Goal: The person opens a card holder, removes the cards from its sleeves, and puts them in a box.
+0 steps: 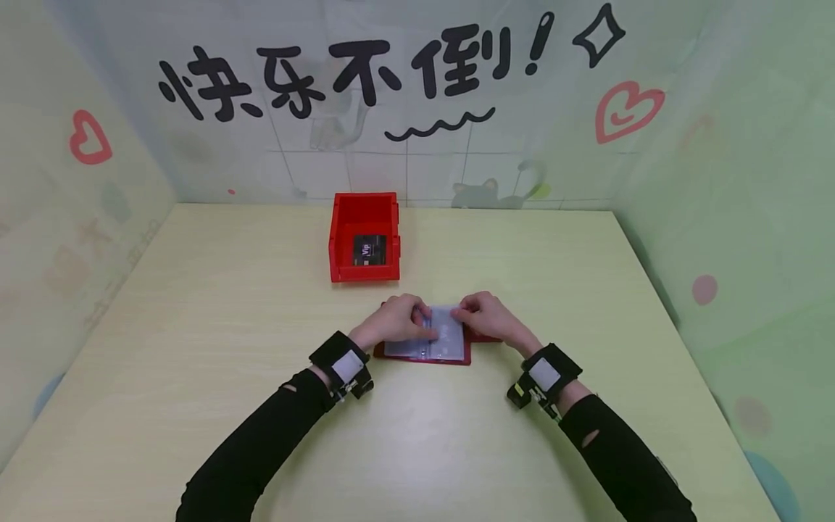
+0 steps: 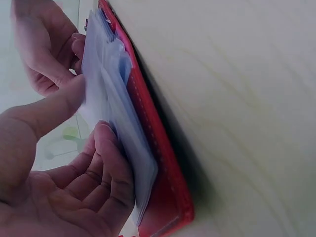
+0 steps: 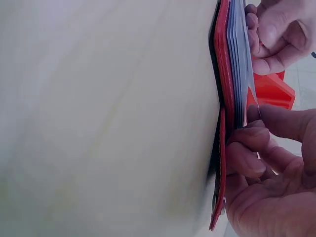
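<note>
A red card holder (image 1: 424,360) lies spread on the table, its stack of clear plastic sleeves (image 1: 449,341) facing up. In the right wrist view its strap (image 3: 220,182) with a metal snap sticks out on the right. My left hand (image 1: 401,319) rests on the left part of the sleeves. Its thumb stretches across onto a page, and its other fingers, loosely bent, touch the stack in the left wrist view. With thumb and fingers my right hand (image 1: 489,317) pinches the edge of a sleeve on the right side.
Behind the card holder stands a red bin (image 1: 364,274) with a black card (image 1: 370,250) marked "Vip" inside. Printed cloth walls (image 1: 339,170) enclose the pale wooden table (image 1: 248,290) at the back and both sides.
</note>
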Demonstrator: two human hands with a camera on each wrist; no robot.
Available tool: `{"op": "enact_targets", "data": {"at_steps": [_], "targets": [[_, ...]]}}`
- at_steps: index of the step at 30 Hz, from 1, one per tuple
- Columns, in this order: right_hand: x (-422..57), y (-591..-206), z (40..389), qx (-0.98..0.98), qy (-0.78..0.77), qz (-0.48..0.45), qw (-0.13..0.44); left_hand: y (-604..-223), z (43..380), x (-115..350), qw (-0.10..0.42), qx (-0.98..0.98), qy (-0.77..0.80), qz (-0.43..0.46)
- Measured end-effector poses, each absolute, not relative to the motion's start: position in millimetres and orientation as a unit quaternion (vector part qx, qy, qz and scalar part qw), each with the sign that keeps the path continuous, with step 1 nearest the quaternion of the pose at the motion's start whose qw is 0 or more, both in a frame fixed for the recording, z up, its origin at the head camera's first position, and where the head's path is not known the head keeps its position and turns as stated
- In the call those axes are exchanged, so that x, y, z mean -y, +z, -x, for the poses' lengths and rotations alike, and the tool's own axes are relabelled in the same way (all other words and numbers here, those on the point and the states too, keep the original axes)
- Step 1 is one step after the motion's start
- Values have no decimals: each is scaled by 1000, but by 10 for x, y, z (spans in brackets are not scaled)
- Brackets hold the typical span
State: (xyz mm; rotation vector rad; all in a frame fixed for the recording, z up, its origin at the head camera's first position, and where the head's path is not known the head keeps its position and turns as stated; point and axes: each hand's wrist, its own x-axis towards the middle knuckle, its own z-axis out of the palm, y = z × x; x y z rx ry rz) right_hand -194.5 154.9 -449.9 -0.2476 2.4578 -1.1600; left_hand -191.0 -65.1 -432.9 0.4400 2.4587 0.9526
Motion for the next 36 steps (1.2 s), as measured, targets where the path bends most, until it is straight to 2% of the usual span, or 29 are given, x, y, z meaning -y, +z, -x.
{"op": "enact_targets", "data": {"at_steps": [7, 16, 22, 28, 36], "targets": [[-1496, -4507, 1929, -876, -444, 99, 160, -4335, 1910, 633, 228, -894, 355, -153], [-1468, -4484, 1907, -798, -552, 118, 211, -4298, 1943, 659, 275, -873, 382, -131], [-1492, -4499, 1858, -821, -515, 151, 194, -4250, 1978, 742, 302, -834, 446, -120], [-1532, -4523, 1820, -883, -405, 190, 143, -4272, 1975, 800, 272, -852, 440, -81], [-1598, -4489, 1838, -903, -347, 169, 189, -4312, 1932, 912, 225, -877, 424, -22]]}}
